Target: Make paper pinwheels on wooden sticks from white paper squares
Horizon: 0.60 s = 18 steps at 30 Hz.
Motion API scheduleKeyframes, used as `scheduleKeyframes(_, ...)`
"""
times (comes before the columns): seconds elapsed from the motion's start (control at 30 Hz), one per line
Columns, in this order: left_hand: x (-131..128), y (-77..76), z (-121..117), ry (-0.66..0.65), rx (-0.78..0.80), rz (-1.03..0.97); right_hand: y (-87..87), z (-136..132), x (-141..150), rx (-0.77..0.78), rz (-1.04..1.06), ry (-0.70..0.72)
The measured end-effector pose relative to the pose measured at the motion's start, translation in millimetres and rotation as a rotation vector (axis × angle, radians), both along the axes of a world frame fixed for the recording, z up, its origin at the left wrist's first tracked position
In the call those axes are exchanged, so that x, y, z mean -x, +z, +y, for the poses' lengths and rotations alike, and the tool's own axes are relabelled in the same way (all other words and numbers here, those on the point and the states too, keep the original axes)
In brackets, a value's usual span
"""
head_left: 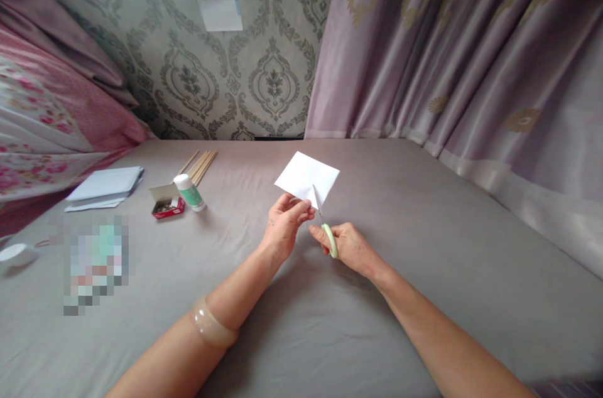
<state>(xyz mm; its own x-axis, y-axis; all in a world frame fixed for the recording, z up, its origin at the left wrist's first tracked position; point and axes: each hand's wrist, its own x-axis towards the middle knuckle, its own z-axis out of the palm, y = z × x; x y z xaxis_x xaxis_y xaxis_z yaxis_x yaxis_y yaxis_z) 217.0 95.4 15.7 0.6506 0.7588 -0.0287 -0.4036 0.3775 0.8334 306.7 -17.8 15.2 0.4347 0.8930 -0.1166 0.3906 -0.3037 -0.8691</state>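
My left hand (286, 222) pinches the near edge of a white sheet of paper (306, 173), which is held up above the grey cloth. A bangle (211, 322) circles the left forearm. In my right hand (346, 244) is a pair of scissors (330, 240) with pale green handles, the thumb and fingers closed around them. The blades point away from me and lie against the paper's near part, just right of the left fingertips. Whether they have cut into the sheet I cannot tell.
On the grey cloth (424, 322) at the left are a stack of white paper (106, 186), wooden sticks (202, 166), a small open red box (168, 207), a green-and-white bottle (189, 192), a white round object (17, 254) and a blurred-out item (97, 260). Curtains (424, 40) hang at the right.
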Motion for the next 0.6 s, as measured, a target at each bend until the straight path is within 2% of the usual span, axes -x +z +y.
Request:
scheduleKeyframes(0.1,-0.4,-0.4,-0.2,0.002,-0.004,0.005,0.1,-0.8,0.2,0.032,0.054,0.036)
scheduleKeyframes(0.2,-0.3,-1.6,3.1,0.016,-0.013,0.019,2.3,-3.5,0.1,0.1,0.175,0.156)
scheduleKeyframes(0.3,1.1,-3.7,12.6,0.067,-0.018,0.044,6.9,-6.6,-1.8,0.15,0.26,0.296)
scheduleKeyframes(0.37,2.5,-5.3,21.2,0.12,-0.014,0.055,9.6,-7.9,-5.0,0.144,0.272,0.329)
scheduleKeyframes(0.47,4.3,-8.0,33.1,0.202,0.003,0.062,10.9,-7.5,-12.5,0.059,0.3,0.219)
scheduleKeyframes(0.6,5.2,-11.1,39.6,0.261,0.027,0.092,9.3,-4.3,-22.6,-0.146,0.36,-0.082)
